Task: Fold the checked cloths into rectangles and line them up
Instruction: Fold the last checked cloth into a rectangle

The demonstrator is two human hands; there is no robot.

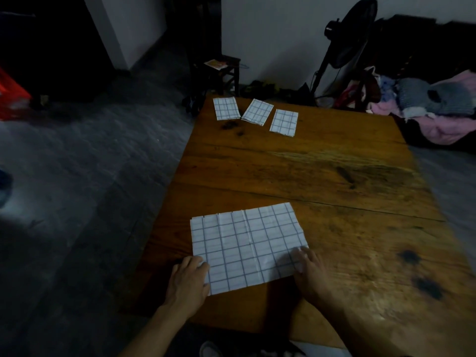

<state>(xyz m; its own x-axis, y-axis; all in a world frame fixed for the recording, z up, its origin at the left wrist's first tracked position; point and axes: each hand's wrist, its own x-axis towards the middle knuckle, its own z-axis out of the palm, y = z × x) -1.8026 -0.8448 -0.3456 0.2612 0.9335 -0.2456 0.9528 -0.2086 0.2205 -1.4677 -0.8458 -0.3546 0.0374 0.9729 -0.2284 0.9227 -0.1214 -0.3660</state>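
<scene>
Both hands, left hand (189,275) and right hand (307,266), press flat-fingered (holding nothing) on the checked cloth's (247,246) near corners; its long axis runs left-right.

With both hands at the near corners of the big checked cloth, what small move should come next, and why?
Probably lift the near edge and fold it over to the far edge: the large cloth lies flat, the left hand and right hand sit at its near corners, and three folded cloths wait beyond.
</scene>
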